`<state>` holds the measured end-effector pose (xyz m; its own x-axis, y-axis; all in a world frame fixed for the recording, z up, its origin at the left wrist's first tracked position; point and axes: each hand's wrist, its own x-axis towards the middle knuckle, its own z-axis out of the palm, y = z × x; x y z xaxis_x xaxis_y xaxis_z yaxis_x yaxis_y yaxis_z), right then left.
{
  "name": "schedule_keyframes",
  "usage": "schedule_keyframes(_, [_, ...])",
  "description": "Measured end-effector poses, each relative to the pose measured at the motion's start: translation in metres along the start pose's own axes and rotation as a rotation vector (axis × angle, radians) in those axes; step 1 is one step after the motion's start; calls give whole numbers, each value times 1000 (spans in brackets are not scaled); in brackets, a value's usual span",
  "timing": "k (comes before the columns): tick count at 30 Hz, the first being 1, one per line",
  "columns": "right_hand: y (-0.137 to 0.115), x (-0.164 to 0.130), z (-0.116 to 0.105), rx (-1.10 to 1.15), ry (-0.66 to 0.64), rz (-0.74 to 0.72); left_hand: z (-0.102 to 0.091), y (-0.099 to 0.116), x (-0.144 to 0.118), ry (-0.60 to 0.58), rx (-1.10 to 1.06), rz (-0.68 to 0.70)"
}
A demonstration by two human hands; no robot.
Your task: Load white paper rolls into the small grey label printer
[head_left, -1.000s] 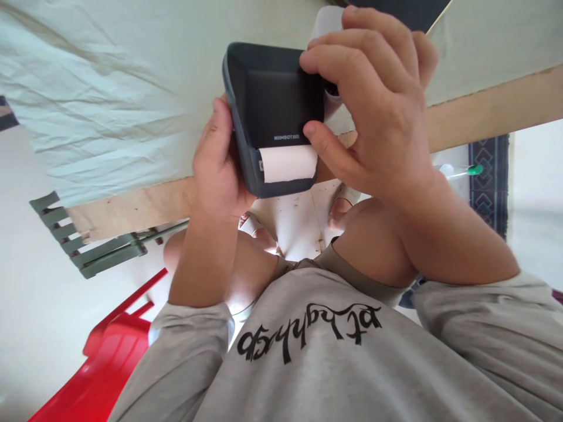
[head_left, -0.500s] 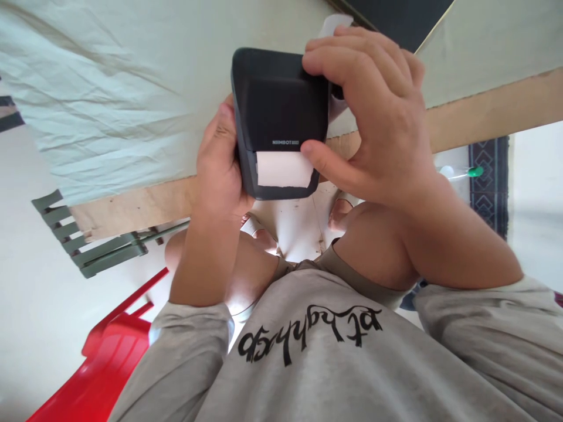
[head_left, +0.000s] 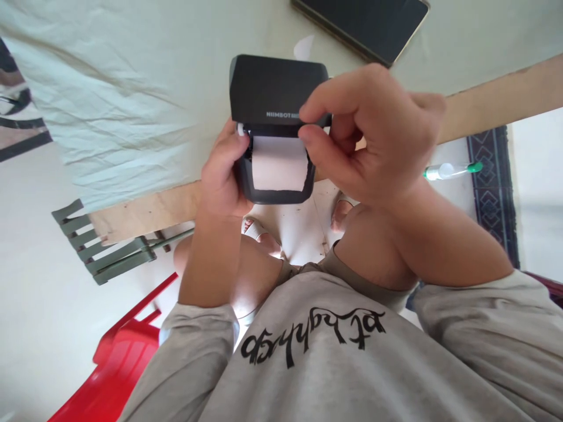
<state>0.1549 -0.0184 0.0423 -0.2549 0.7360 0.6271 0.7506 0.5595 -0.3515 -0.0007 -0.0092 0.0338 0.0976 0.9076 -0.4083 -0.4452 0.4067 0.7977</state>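
The dark label printer (head_left: 277, 126) was held up over the near edge of the cloth-covered table (head_left: 132, 105), between both hands. The left hand (head_left: 224, 176) was curled around its left side, gripping the body. The right hand (head_left: 378, 138) lay against its right side, thumb and forefinger pinched at the lid's edge just above the white paper roll (head_left: 279, 164). A dark tablet (head_left: 365, 23) lay toward the far edge.

The printer's lid (head_left: 278, 88) now stands ajar — more paper roll (head_left: 278, 163) shows — with the right hand (head_left: 373, 135) pinching its front edge.
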Motion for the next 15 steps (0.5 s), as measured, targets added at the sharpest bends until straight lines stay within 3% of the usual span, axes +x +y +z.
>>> schedule_keyframes(2, [-4,1,-3,34,76,53,-9,-7,4,-174,-75,73])
schedule_keyframes(4, [-7,4,-6,115,56,111,-18,-14,8,-264,-127,111])
schedule_keyframes(7, [-6,8,-9,191,-39,147,-25,-19,12,-268,-149,106])
schedule_keyframes(11, [-2,10,-1,71,-18,94,-22,-18,11,-318,-129,149])
schedule_keyframes(15, [-5,14,6,-101,-199,148,-18,-17,9,-349,-72,192])
